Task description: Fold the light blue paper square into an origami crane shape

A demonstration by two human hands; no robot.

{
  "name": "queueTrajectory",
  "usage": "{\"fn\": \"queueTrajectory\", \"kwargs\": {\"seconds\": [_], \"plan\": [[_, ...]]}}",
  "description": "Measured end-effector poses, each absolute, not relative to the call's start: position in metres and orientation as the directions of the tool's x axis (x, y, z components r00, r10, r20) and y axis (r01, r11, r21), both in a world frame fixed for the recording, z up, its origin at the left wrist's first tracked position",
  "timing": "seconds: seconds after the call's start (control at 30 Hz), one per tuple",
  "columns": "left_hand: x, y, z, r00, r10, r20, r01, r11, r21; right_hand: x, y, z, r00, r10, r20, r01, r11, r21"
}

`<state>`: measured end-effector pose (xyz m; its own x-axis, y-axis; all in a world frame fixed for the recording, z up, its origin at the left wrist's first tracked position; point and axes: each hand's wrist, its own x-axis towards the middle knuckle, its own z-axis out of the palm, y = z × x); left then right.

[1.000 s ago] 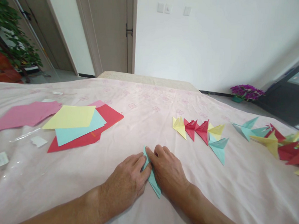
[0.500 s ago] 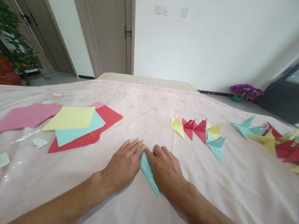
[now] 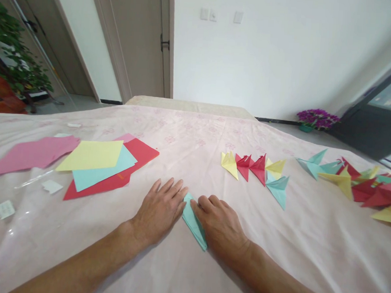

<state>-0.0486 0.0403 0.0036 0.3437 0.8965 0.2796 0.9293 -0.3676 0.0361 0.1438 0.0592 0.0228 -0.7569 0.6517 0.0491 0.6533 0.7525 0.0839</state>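
Observation:
A narrow piece of folded light-blue paper point(image 3: 194, 224) lies slantwise on the cloth between my hands. My left hand point(image 3: 160, 211) rests flat at its left edge, fingers spread, the tips touching the paper near its upper end. On the other side, my right hand point(image 3: 221, 224) has its fingers curled, with a fingertip pressed on the paper's upper right edge. The right hand covers part of that edge. Beyond it, several folded paper cranes stand in a row, among them a yellow crane point(image 3: 229, 165), a red crane point(image 3: 258, 169) and a light-blue crane point(image 3: 277, 190).
To the left lie flat sheets: pink paper point(image 3: 30, 155), yellow paper point(image 3: 92, 155), light-blue paper point(image 3: 96, 177) and red paper point(image 3: 143, 154). Clear plastic wrapping point(image 3: 19, 223) sits near them. A heap of folded cranes point(image 3: 368, 190) is at far right. The patterned tablecloth point(image 3: 189, 137) has wrinkles.
My left fingers have spread and shifted slightly left, baring the paper's upper tip. My right fingertip has drawn back a little from that tip. The view has shifted slightly.

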Motion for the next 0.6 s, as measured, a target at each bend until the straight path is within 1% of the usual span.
{"fn": "queueTrajectory", "kwargs": {"seconds": [0.13, 0.27, 0.43, 0.53, 0.6], "plan": [[-0.042, 0.039, 0.003, 0.297, 0.918, 0.262, 0.95, -0.311, 0.012, 0.147, 0.053, 0.023, -0.76, 0.646, 0.065, 0.65, 0.756, 0.078], [-0.036, 0.036, 0.003, 0.274, 0.925, 0.263, 0.961, -0.274, -0.037, 0.155, 0.046, 0.024, -0.744, 0.665, 0.062, 0.667, 0.745, 0.013], [-0.035, 0.039, 0.009, 0.3, 0.911, 0.283, 0.954, -0.279, -0.112, 0.163, 0.037, 0.026, -0.717, 0.695, 0.047, 0.688, 0.717, -0.11], [-0.032, 0.042, 0.012, 0.348, 0.887, 0.304, 0.937, -0.314, -0.155, 0.162, 0.033, 0.027, -0.706, 0.707, 0.048, 0.7, 0.706, -0.109], [-0.029, 0.041, 0.013, 0.413, 0.856, 0.31, 0.911, -0.383, -0.154, 0.161, 0.031, 0.028, -0.702, 0.71, 0.055, 0.704, 0.703, -0.098]]}}
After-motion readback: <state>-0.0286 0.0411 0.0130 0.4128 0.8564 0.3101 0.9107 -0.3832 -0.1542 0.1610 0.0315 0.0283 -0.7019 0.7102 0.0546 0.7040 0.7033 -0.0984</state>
